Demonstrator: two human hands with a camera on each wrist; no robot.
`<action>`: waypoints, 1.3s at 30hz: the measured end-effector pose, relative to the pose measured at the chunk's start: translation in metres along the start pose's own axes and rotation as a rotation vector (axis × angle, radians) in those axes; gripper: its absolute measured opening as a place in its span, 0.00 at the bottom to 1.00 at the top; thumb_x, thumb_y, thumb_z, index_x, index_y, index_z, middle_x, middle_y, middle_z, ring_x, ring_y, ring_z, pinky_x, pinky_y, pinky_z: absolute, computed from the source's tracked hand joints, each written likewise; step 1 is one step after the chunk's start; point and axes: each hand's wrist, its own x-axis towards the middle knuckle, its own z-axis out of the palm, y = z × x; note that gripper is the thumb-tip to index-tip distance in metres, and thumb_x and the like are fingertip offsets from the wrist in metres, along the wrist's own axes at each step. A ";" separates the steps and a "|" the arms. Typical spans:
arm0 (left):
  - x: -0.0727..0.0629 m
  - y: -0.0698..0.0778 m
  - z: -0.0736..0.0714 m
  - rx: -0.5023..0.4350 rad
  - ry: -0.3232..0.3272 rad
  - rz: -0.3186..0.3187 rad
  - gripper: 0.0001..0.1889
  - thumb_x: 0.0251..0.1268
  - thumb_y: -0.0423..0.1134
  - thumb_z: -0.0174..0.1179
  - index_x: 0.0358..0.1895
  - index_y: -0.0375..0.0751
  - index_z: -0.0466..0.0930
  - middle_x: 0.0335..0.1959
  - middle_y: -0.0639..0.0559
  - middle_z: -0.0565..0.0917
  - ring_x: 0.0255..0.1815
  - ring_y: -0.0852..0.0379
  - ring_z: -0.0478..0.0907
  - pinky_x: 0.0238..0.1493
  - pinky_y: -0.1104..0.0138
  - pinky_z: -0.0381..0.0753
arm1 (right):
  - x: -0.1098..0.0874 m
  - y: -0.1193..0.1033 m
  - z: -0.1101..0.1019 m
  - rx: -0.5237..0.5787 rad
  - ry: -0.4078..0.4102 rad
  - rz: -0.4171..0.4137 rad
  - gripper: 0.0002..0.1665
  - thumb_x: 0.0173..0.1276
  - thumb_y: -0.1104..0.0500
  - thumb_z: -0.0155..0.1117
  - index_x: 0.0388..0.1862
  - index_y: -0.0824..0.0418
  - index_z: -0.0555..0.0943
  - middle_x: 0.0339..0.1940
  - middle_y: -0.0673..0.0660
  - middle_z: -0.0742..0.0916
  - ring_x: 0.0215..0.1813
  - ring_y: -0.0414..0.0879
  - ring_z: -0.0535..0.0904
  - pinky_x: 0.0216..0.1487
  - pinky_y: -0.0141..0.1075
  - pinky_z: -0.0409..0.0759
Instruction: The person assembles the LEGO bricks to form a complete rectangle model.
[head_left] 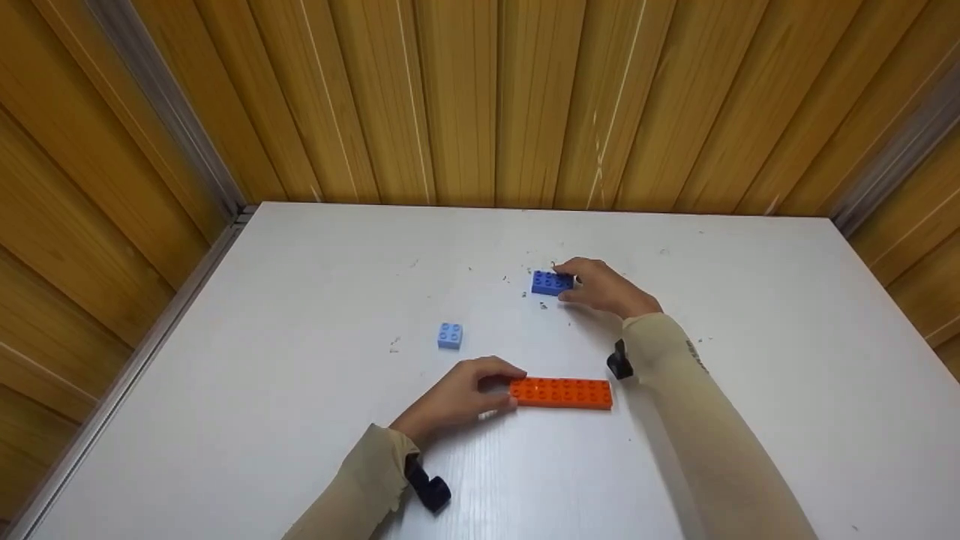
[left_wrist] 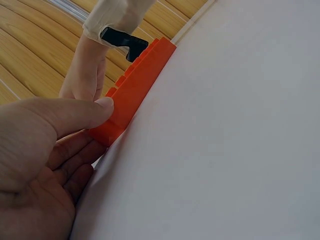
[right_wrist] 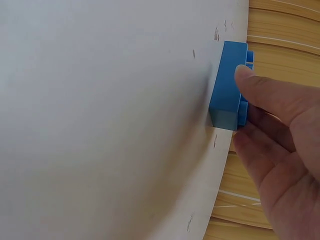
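Bricks lie roughly parallel: the orange brick close to you, the dark blue brick farther out, both long axes running left-right, studs up. Dark blue is about straight ahead of orange's middle, so the offset between them is mostly depth, with bare table showing closer to you. Your left hand pinches orange at its left end; its right end is free. Your right hand comes in from the right and pinches dark blue across its right end, leaving the left end clear. Right hand is the nearer one to dark blue, left well apart from it. Can't tell if dark blue is slightly off the surface. Light blue brick sits untouched, left of both and between them in depth, nearer your left hand.
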 end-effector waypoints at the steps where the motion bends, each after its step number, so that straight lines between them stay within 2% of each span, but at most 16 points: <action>1: 0.000 0.000 0.000 0.000 -0.001 -0.001 0.18 0.61 0.39 0.65 0.55 0.56 0.81 0.53 0.61 0.82 0.59 0.60 0.74 0.68 0.60 0.67 | 0.000 0.000 0.000 -0.009 0.000 -0.003 0.34 0.67 0.61 0.63 0.71 0.63 0.66 0.71 0.64 0.70 0.72 0.59 0.64 0.74 0.53 0.57; 9: -0.001 0.001 -0.001 0.005 -0.003 -0.005 0.18 0.61 0.40 0.65 0.56 0.56 0.81 0.54 0.60 0.82 0.60 0.59 0.73 0.68 0.59 0.67 | -0.002 -0.007 0.002 -0.102 -0.008 -0.014 0.32 0.66 0.61 0.64 0.69 0.63 0.70 0.65 0.64 0.75 0.67 0.58 0.68 0.72 0.52 0.62; 18: -0.002 0.002 -0.001 0.003 -0.002 0.004 0.18 0.61 0.39 0.65 0.55 0.55 0.81 0.54 0.59 0.82 0.60 0.59 0.74 0.67 0.60 0.68 | -0.003 -0.009 0.001 -0.109 -0.008 -0.038 0.28 0.65 0.64 0.65 0.64 0.63 0.74 0.60 0.62 0.79 0.64 0.56 0.72 0.70 0.51 0.66; 23: -0.002 0.002 -0.002 0.006 -0.005 0.006 0.18 0.61 0.39 0.65 0.55 0.55 0.81 0.53 0.59 0.82 0.59 0.59 0.74 0.67 0.60 0.68 | -0.003 -0.008 0.002 -0.090 -0.015 -0.025 0.27 0.64 0.65 0.65 0.63 0.63 0.76 0.61 0.62 0.79 0.64 0.56 0.73 0.70 0.51 0.66; 34: -0.004 0.002 -0.004 0.013 -0.004 0.003 0.19 0.60 0.39 0.65 0.56 0.53 0.81 0.54 0.59 0.81 0.60 0.58 0.74 0.68 0.58 0.67 | -0.010 -0.013 0.001 -0.093 -0.042 0.041 0.27 0.64 0.62 0.66 0.63 0.60 0.76 0.64 0.60 0.78 0.68 0.56 0.68 0.72 0.53 0.61; 39: -0.005 0.001 -0.005 0.010 -0.008 -0.004 0.19 0.61 0.39 0.64 0.56 0.53 0.81 0.54 0.59 0.81 0.59 0.58 0.74 0.67 0.58 0.67 | -0.011 -0.013 0.002 -0.096 -0.040 -0.010 0.26 0.63 0.63 0.67 0.61 0.63 0.78 0.62 0.61 0.80 0.66 0.56 0.72 0.71 0.51 0.64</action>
